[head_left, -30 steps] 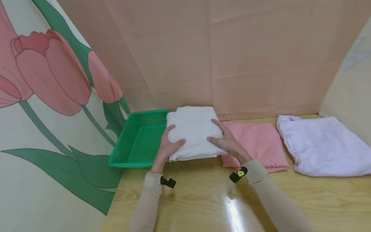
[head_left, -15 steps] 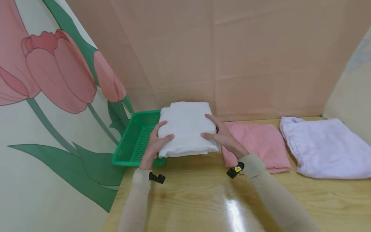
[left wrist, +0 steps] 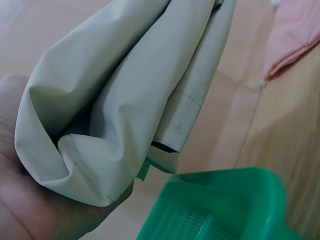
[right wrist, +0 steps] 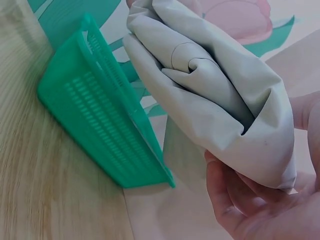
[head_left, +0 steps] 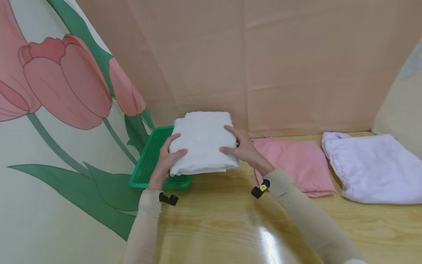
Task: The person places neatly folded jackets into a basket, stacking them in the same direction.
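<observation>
Head view: both hands hold up a thick, squarish bundle of folded white cloth (head_left: 202,141) — the left hand (head_left: 166,157) gripping one side, the right hand (head_left: 243,147) the other, thumbs laid over the top near the front. It is raised clear of the light, wood-grained table (head_left: 211,220), and it hides part of a green rectangular plastic basket (head_left: 138,181) with a slotted wall and a fine mesh floor. The basket stands on the table at the left, near the wall painted with pink tulips (head_left: 67,82). Bare mesh shows where the basket's inside can be seen; what the bundle covers, I cannot tell.

The left wrist view shows loose, rounded folds at the bundle's edge with the basket's rim below, while the right wrist view shows fingers wrapped under the opposite edge — several layers are tucked inside one another there.

To the right lie a flat, folded pink cloth (head_left: 295,165) and, just beside it, a larger folded pale lavender cloth (head_left: 379,167) with a gathered edge.
</observation>
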